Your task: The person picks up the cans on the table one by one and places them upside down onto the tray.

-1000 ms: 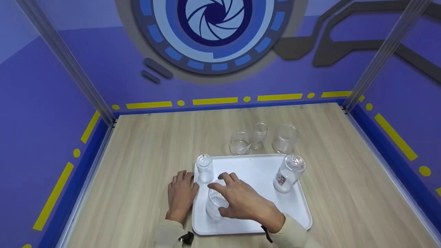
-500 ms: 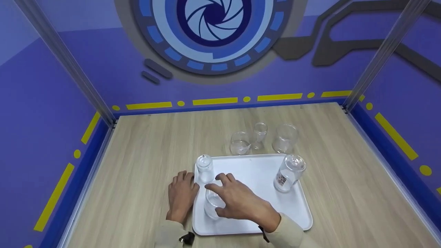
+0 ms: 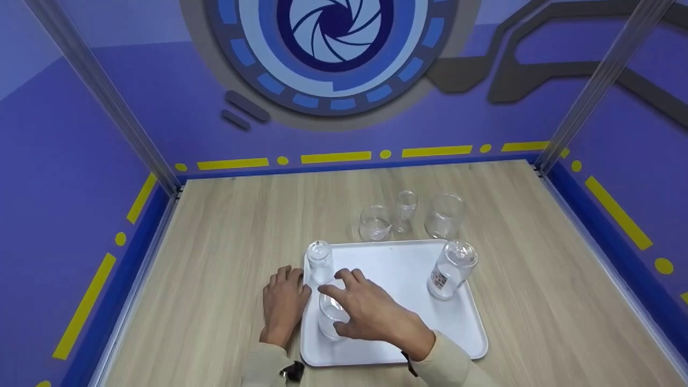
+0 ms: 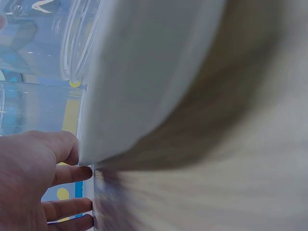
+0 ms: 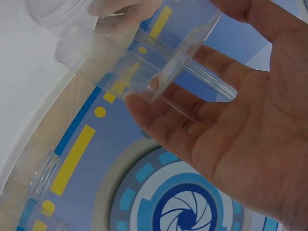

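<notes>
A clear glass jar [image 3: 329, 317] stands on the white tray [image 3: 398, 269], toward the tray's left edge and nearer its front than its back. The right hand [image 3: 373, 309] reaches in over the tray from its front right and holds this jar from above, the thumb on the side toward the tray's front and the fingers on the side toward its back; the right wrist view shows thumb and fingers spread around the jar's raised closed end, the ringed neck end being toward the tray.

The left hand [image 3: 284, 301] lies just outside the tray's left edge, level with the jar, its fingers resting on the wooden table [image 3: 226, 242] and its thumb at the tray's rim.

A small glass bottle [image 3: 320, 263] stands in the tray's back left corner, just behind the held jar. A tall jar with a printed label [image 3: 450, 271] stands near the tray's right edge, well apart from both hands. Beyond the tray's back edge, a low glass [image 3: 373, 228], a narrow glass [image 3: 406, 212] and a wide glass [image 3: 445, 217] stand on the table.
</notes>
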The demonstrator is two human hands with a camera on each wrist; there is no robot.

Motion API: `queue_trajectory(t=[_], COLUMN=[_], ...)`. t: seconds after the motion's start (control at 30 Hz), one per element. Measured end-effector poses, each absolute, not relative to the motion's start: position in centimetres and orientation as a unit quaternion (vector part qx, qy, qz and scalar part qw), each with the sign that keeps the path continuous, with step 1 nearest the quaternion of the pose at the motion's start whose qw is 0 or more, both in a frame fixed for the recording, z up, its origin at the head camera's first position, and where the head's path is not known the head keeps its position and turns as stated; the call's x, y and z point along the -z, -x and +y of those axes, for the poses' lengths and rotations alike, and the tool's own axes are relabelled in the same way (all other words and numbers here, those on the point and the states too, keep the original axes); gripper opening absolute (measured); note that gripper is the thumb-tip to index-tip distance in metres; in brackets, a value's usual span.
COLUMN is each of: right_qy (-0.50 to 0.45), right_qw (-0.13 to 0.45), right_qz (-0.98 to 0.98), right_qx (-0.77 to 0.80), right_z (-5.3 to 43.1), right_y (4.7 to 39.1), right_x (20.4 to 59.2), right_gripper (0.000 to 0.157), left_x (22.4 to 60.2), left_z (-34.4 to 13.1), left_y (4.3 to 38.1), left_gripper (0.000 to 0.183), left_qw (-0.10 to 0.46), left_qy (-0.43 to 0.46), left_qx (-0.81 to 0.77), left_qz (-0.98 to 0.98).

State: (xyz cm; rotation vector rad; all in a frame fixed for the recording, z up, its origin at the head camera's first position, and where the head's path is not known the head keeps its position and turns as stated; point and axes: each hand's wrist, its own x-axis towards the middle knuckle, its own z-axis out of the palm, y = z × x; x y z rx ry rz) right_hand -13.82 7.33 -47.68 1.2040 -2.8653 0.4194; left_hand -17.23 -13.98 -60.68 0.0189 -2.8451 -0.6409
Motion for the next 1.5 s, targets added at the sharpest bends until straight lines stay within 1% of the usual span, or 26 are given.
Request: queue_trajectory(t=[0.33, 0.67, 1.1, 1.5], right_qy=[-0.377, -0.381, -0.366, -0.366], right_qw=[-0.007, 0.002, -0.026, -0.028], right_qz=[-0.917, -0.916, -0.921, -0.921], right_qx=[-0.132, -0.128, -0.130, -0.132], right_z=[7.06, 6.88, 6.53, 6.64], right_y=[14.00, 13.91, 13.95, 13.91], right_x=[47.82, 47.92, 48.11, 48.09], right_gripper=[0.064, 0.064, 0.067, 0.068], left_x=[60.68, 60.60, 60.65, 60.77], left_z=[-13.86, -13.91, -13.89, -14.04], left_y=[17.35, 17.35, 17.30, 17.37], left_gripper=[0.035, 0.036, 0.035, 0.035], left_qw=[0.109, 0.113, 0.115, 0.113], left_qy=[-0.013, -0.006, -0.007, -0.007], left_qx=[0.218, 0.226, 0.217, 0.213], left_qz=[-0.970, -0.968, -0.969, -0.970])
